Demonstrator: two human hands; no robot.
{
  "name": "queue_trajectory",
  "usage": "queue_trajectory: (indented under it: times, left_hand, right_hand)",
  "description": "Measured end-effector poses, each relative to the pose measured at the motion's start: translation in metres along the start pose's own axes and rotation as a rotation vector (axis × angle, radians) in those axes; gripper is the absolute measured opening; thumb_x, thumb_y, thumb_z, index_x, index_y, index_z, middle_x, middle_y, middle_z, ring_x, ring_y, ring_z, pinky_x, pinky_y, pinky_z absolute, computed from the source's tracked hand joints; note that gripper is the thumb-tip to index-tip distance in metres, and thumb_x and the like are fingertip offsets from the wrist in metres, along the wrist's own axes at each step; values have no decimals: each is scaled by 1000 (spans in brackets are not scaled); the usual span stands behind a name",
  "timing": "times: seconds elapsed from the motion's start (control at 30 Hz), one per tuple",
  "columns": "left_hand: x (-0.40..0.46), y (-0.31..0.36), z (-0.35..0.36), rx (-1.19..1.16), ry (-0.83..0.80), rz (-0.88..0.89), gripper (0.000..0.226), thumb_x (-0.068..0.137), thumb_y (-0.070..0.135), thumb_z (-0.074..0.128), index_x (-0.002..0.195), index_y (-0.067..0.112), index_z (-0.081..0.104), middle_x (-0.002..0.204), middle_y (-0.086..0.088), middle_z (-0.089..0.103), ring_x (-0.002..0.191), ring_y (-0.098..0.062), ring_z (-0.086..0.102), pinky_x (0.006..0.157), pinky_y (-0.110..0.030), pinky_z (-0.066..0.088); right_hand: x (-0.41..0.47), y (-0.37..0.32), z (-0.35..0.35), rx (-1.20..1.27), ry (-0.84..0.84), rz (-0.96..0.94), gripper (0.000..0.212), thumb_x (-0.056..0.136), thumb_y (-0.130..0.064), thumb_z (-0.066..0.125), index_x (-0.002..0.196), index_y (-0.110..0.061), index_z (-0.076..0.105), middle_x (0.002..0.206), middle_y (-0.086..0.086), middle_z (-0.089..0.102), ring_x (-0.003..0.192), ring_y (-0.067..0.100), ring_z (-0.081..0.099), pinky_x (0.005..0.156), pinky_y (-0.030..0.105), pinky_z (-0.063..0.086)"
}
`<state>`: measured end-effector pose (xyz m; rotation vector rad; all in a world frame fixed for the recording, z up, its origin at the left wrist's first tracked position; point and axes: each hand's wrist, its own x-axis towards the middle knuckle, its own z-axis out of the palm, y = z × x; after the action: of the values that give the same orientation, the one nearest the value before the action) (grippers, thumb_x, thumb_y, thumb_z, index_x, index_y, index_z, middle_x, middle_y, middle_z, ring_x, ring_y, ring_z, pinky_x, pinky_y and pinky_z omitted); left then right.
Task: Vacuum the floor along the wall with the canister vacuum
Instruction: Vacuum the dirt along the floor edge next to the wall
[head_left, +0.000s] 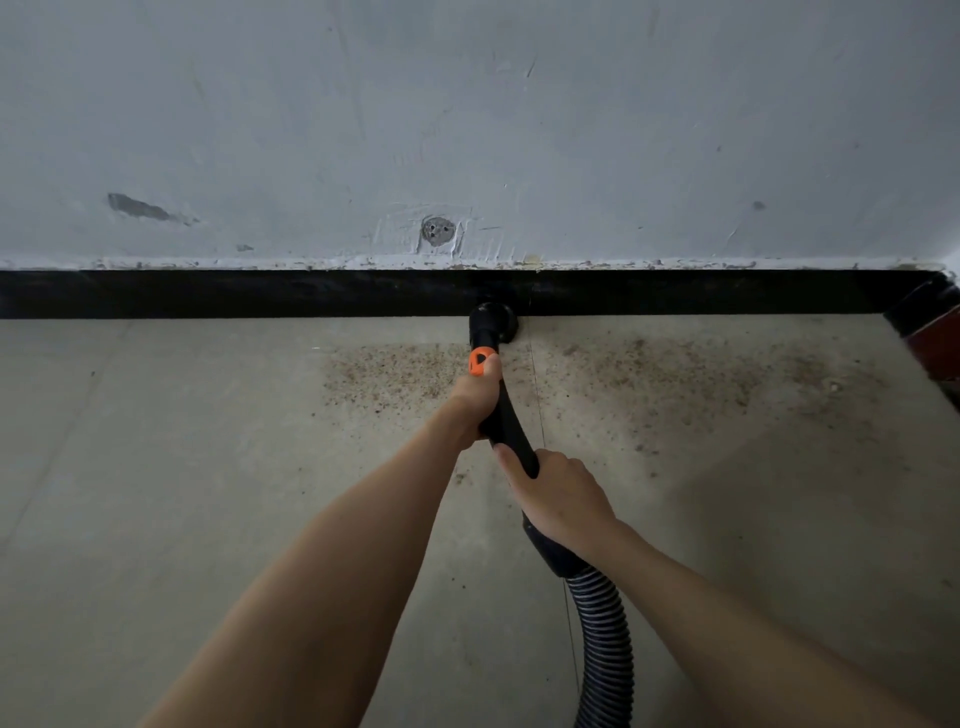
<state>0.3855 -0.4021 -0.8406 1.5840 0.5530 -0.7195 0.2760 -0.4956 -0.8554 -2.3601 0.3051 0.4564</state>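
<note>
A black vacuum wand (506, 418) with an orange collar (479, 360) points at the wall. Its round black nozzle (493, 322) touches the floor right against the black baseboard (260, 293). My left hand (475, 395) grips the wand just behind the orange collar. My right hand (553, 491) grips the wand lower down, above the cuff where the ribbed black hose (605, 644) begins. The hose runs down out of the bottom of the view. Brown dust and crumbs (649, 374) lie scattered on the grey floor on both sides of the nozzle, mostly to the right.
The grey plastered wall (467, 130) fills the upper half, with a patched hole (438, 231) above the nozzle. A dark red and black object (930, 338) stands in the right corner. The grey floor (156, 441) to the left shows little dust.
</note>
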Motion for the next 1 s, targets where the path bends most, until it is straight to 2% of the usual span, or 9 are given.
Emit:
queue_trajectory:
  times: [0.1, 0.23, 0.43, 0.57, 0.67, 0.73, 0.8, 0.87, 1.0]
  left_hand:
    - [1, -3, -24, -22, 22, -26, 57, 96, 49, 39, 128, 1, 44, 113, -16, 55, 107, -33, 56, 90, -43, 51]
    - [-1, -5, -60, -86, 22, -45, 51, 97, 45, 38, 126, 3, 45, 90, -10, 51, 90, -27, 53, 85, -41, 50]
    - [-4, -10, -116, -178, 81, -53, 47, 99, 45, 36, 124, 6, 42, 94, -10, 51, 90, -28, 54, 82, -40, 49]
    - [-7, -11, -156, -228, 149, -50, 44, 99, 48, 34, 115, 7, 41, 89, -9, 51, 78, -24, 53, 73, -38, 46]
    - [-10, -15, -186, -225, 195, -68, 43, 99, 48, 33, 114, 8, 40, 90, -10, 51, 78, -25, 53, 71, -39, 46]
    - [-14, -17, -200, -205, 220, -89, 41, 100, 46, 32, 114, 9, 39, 90, -11, 50, 77, -25, 53, 63, -38, 46]
    - [-17, -19, -208, -173, 248, -97, 38, 100, 45, 29, 113, 10, 37, 87, -10, 48, 74, -24, 52, 60, -37, 45]
    - [-20, -20, -211, -136, 273, -95, 38, 100, 44, 27, 111, 9, 37, 83, -9, 47, 70, -23, 50, 65, -37, 45]
    - [-25, -23, -208, -96, 284, -84, 38, 101, 42, 26, 110, 7, 37, 82, -9, 46, 70, -23, 49, 63, -36, 45]
  right_hand:
    - [0, -17, 10, -68, -14, -25, 58, 93, -70, 30, 74, -19, 52, 66, 2, 60, 63, 23, 63, 59, 31, 48]
    - [2, -40, 24, -133, -41, -60, 60, 91, -72, 29, 76, -20, 54, 71, 2, 64, 67, 22, 64, 64, 33, 51]
    - [10, -82, 48, -197, -101, -141, 59, 92, -71, 30, 77, -19, 52, 75, 4, 64, 67, 23, 62, 62, 32, 47]
    - [16, -116, 62, -274, -144, -208, 59, 93, -71, 29, 77, -18, 51, 73, 2, 60, 62, 20, 58, 55, 31, 43]
    - [19, -139, 74, -320, -206, -234, 62, 94, -70, 29, 88, -14, 54, 80, 4, 62, 70, 24, 59, 61, 32, 43]
    - [18, -150, 81, -322, -250, -241, 62, 94, -70, 29, 90, -13, 55, 83, 5, 63, 74, 25, 60, 63, 33, 44]
    - [15, -157, 88, -296, -287, -242, 62, 94, -69, 30, 89, -12, 55, 82, 5, 63, 74, 25, 61, 64, 33, 46]
    - [11, -161, 93, -248, -312, -230, 62, 94, -69, 31, 86, -12, 54, 80, 6, 64, 73, 24, 62, 65, 33, 48]
    - [5, -160, 97, -176, -330, -213, 61, 93, -70, 31, 73, -16, 49, 71, 3, 62, 66, 22, 61, 65, 32, 49]
